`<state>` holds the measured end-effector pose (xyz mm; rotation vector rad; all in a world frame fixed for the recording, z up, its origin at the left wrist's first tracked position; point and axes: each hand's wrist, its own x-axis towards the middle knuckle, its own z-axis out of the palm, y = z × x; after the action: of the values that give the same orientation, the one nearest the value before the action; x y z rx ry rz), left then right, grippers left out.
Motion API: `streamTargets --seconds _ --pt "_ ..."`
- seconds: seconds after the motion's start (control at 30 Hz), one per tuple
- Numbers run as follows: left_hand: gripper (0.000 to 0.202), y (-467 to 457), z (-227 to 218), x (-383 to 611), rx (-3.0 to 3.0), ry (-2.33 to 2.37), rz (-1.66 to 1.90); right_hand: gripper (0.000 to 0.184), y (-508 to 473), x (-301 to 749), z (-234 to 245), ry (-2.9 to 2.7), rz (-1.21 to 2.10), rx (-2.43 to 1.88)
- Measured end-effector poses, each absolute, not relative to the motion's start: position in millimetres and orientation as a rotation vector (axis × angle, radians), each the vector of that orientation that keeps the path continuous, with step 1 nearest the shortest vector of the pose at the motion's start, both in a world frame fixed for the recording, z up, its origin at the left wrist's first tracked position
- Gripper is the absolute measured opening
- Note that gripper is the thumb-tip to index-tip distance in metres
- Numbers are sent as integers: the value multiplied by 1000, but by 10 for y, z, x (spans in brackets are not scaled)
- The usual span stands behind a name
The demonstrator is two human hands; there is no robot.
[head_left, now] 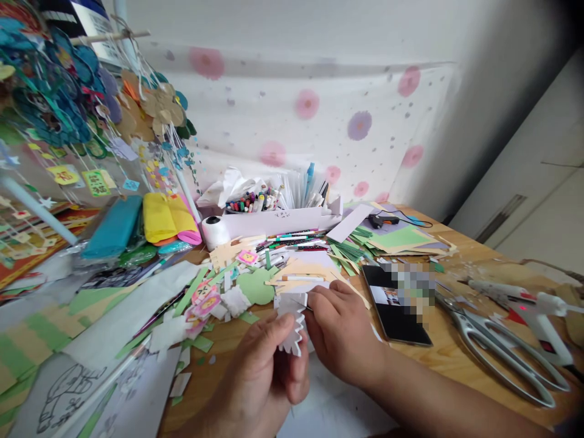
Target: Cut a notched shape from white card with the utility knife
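Note:
My left hand [267,359] pinches a small white paper or foam piece [291,331] with a zigzag edge between thumb and fingers. At the upper right of that piece, my right hand [340,325] is closed, its fingertips against the edge. A thin dark sliver shows by those fingertips, too small to name. Beneath both hands lies a white sheet [331,395]. Just beyond them are pale orange paper strips [296,267] and a green paper cutout [255,286].
Right of the hands lie a phone [387,322], large scissors [488,347] and a white glue gun [524,304]. A box of markers [278,222] and a thread spool [216,233] stand at the back. Paper scraps cover the left side, below hanging paper ornaments [95,176].

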<state>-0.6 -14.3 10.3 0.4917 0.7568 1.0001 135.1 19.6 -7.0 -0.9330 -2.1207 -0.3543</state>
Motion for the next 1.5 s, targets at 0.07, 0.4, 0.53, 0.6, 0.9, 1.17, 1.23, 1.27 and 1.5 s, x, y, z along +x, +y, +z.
streamTargets --seconds 0.07,0.4,0.53,0.6,0.9,1.17,1.23,1.27,1.5 --pt "36 -142 100 14 464 750 1022 22 200 1343 -94 -2099 -357 -923" --pt "30 -20 22 -93 592 914 1317 12 148 1371 -81 -2054 -352 -763" --pt "27 65 47 -197 686 956 1281 11 132 1433 2 -2070 -129 -802" --pt "28 49 48 -217 750 928 1222 13 145 1457 30 -2108 17 -836" --pt "26 -12 -1 -241 801 824 1160 12 178 1473 6 -2210 57 -773" --pt "26 -20 36 -273 691 726 1062 14 101 1473 94 -2315 70 -811" --pt "28 -22 34 -277 704 732 1062 16 96 1497 120 -2360 98 -844" --pt "29 -21 32 -275 724 746 1069 17 100 1510 130 -2384 102 -871" --pt "31 -4 11 -241 855 803 1111 20 158 1557 143 -2458 181 -974"
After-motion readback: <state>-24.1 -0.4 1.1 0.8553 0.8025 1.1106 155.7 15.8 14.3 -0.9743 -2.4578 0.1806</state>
